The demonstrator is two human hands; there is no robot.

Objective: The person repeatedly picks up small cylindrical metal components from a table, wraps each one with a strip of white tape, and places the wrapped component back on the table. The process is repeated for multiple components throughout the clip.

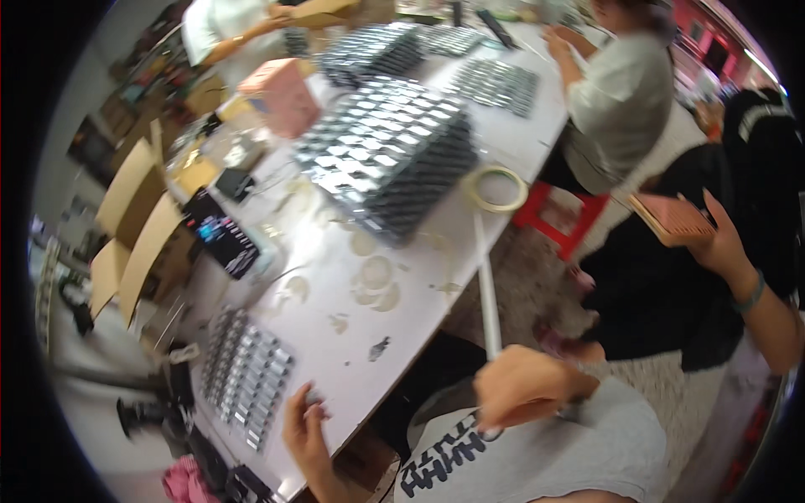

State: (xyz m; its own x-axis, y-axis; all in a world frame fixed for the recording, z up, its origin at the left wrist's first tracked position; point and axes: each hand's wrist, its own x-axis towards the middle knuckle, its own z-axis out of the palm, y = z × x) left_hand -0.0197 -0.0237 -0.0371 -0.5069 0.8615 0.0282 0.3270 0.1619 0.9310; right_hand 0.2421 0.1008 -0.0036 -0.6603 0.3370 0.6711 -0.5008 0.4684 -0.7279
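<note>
My right hand point(532, 387) is closed in front of my grey shirt, gripping the end of a pale tape strip point(489, 306). The strip runs taut up to a roll of tape point(471, 194) at the table's right edge. Low in the view, my left hand point(306, 427) is at the near table edge with its fingers curled. A small grey piece point(314, 394) shows at its fingertips, too blurred to name. Left of that hand lies a tray of silvery parts point(245, 373). A large stack of silvery trays point(381, 155) stands beside the tape roll.
A phone point(220, 233) leans near an open cardboard box point(134, 243) on the left. An orange box point(281, 96) and more trays point(495, 84) sit farther back. One person point(620, 101) works at the far right; another point(671, 226), in black, holds an orange-cased phone. A red stool point(560, 220) stands beside the table.
</note>
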